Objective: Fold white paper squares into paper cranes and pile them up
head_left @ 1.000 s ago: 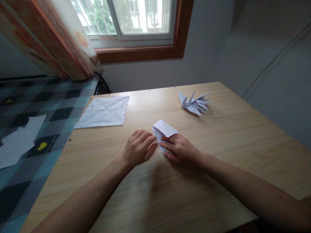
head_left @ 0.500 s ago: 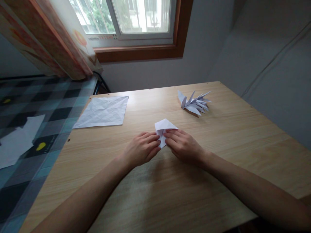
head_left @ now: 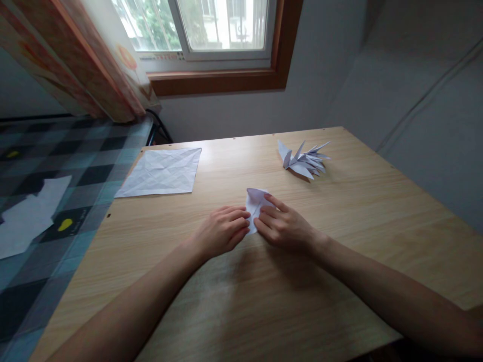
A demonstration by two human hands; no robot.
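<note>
A small piece of folded white paper (head_left: 254, 202) lies on the wooden table between my two hands. Its upper flap stands partly raised, with creases showing beneath. My left hand (head_left: 225, 229) rests at the paper's left edge, fingers together and fingertips pressing it. From the right, my right hand (head_left: 285, 223) grips the paper, its index finger stretched along the upper right of the flap and its thumb near the lower edge. The fingers cover the paper's right side.
A creased white sheet (head_left: 162, 171) lies at the table's back left. Several pointed folded-paper pieces, like an origami cluster (head_left: 305, 162), sit at the back right. White paper scraps (head_left: 32, 218) lie on a checked cloth (head_left: 94, 176) to the left. A window (head_left: 222, 30) is behind the table (head_left: 358, 201).
The paper's upper flap has changed shape: its folded top edge is now opened and raised. My right index finger has moved up onto it. My left hand has barely moved.
</note>
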